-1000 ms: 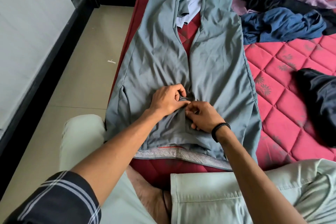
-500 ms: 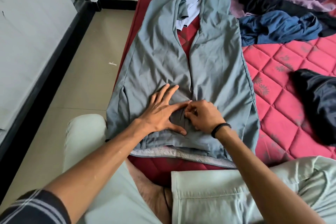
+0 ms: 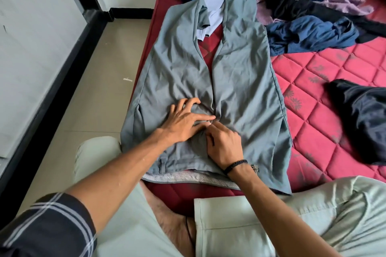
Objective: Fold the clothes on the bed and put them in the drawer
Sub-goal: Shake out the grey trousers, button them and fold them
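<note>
The left hand point(image 3: 183, 123) lies open, fingers spread, on the crotch of the grey trousers point(image 3: 208, 89); the right hand point(image 3: 223, 144) pinches fabric just beside it (wristband on). The trousers lie flat along the red bed point(image 3: 325, 81), with the clothes pile point(image 3: 302, 12) beyond their legs.

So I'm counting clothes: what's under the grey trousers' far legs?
A pale blue shirt shows between the grey trousers legs, on the red mattress. Anything beneath the fabric is hidden.
</note>
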`<state>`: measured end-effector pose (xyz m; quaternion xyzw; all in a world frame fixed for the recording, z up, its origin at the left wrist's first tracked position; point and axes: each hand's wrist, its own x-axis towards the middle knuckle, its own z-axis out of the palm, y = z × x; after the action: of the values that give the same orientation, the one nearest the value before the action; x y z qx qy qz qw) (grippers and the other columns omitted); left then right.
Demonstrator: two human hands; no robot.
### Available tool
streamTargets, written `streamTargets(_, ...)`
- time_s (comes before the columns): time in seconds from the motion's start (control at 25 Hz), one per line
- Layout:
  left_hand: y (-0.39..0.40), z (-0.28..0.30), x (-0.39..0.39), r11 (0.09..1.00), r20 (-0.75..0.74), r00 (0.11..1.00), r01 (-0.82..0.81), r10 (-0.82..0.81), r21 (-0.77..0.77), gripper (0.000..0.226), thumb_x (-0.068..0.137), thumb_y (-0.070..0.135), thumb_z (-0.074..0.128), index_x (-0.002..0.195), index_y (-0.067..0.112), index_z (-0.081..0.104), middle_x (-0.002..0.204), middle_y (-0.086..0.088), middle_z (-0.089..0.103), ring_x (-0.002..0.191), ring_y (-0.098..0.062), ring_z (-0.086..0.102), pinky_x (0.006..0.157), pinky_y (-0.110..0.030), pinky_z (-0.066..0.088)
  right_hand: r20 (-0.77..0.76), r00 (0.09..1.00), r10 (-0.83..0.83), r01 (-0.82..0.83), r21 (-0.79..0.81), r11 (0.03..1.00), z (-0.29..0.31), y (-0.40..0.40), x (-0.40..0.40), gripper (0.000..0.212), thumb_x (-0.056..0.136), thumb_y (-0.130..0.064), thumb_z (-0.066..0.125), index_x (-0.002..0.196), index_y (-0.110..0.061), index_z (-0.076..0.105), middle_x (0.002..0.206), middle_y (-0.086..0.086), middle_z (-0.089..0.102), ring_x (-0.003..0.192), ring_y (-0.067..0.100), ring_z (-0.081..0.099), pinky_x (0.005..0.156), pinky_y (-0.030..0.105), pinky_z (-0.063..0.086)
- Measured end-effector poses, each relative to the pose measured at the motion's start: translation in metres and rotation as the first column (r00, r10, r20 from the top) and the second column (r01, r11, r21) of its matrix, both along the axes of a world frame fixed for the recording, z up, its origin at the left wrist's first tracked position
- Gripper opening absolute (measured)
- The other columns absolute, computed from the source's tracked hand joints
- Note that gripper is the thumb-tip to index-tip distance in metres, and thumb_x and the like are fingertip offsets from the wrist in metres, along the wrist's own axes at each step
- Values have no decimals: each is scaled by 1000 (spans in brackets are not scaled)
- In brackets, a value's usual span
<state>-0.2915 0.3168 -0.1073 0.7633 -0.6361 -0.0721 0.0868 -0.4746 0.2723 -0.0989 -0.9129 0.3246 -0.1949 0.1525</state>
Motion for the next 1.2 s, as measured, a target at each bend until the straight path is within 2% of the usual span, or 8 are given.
streamTargets(0.2, 5, -6, -5, 995, 35, 999, -18, 22, -96, 40, 96, 74, 36, 132, 67, 53, 155, 7, 34, 137, -24, 35, 102, -49, 38, 60, 986, 153, -158, 97, 983, -2, 5, -19, 11, 84, -13, 60, 76, -20, 56, 79, -3, 56, 69, 28, 60, 53, 38, 43)
streamTargets(0.36, 5, -7, -6, 995, -28, 998, -51, 49, -90, 43, 95, 76, 32, 133, 68, 51, 157, 7, 30, 140, -25, 31, 107, -52, 36, -1, 999, 41, -40, 189, 981, -3, 10, -22, 8, 84, -26, 61, 92, -26, 61, 89, -8, 61, 78, 24, 65, 60, 40, 51)
streamTargets(0.52, 6, 0, 0, 999, -41, 999, 2, -1, 40, 47, 94, 78, 32, 140, 69, 40, 163, 7, 18, 145, -27, 20, 112, -54, 26, -9, 1000, -23, 23, 86, 996, -5, 18, -19, 3, 92, -28, 57, 91, -26, 59, 89, -6, 58, 71, 27, 63, 50, 39, 47)
streamTargets(0.76, 8, -5, -7, 1000, -40, 999, -24, 23, -2, 45, 94, 77, 34, 137, 69, 45, 161, 10, 21, 146, -23, 23, 113, -55, 28, 111, 989, 95, -109, 124, 986, -8, 26, -34, 9, 90, -16, 61, 83, -21, 57, 84, -6, 56, 69, 22, 60, 52, 39, 46)
streamTargets(0.84, 8, 2, -4, 999, -76, 997, -8, 11, 41, 55, 89, 85, 28, 140, 69, 40, 163, 8, 18, 148, -25, 18, 114, -58, 26, 64, 998, 18, -30, 193, 981, -5, 26, -33, 5, 90, -22, 62, 87, -24, 59, 87, -8, 60, 74, 23, 62, 56, 38, 47)
streamTargets(0.92, 17, 9, -1, 993, -95, 994, 68, -59, 92, 77, 76, 98, 21, 147, 70, 22, 168, 3, 7, 154, -28, 6, 120, -61, 19, 28, 998, -54, 45, 274, 961, -4, 21, -31, 3, 91, -27, 64, 91, -25, 62, 88, -8, 64, 80, 23, 63, 62, 37, 46)
streamTargets(1.04, 39, 9, -10, 972, -3, 987, 160, -161, 170, 111, 58, 106, 38, 153, 65, -3, 171, -2, -13, 157, -34, -12, 126, -57, 0, -17, 1000, 0, 7, 374, 927, 0, 9, -29, 4, 91, -27, 66, 94, -25, 64, 88, -8, 66, 87, 25, 65, 68, 35, 46)
streamTargets(1.2, 37, 8, -13, 967, 45, 991, 114, -127, 228, 135, 45, 107, 48, 155, 56, -12, 170, -2, -19, 155, -36, -19, 125, -58, -4, -82, 991, 105, -89, 181, 979, 5, -4, -21, 5, 95, -29, 60, 96, -24, 60, 100, -4, 64, 91, 30, 66, 66, 40, 49)
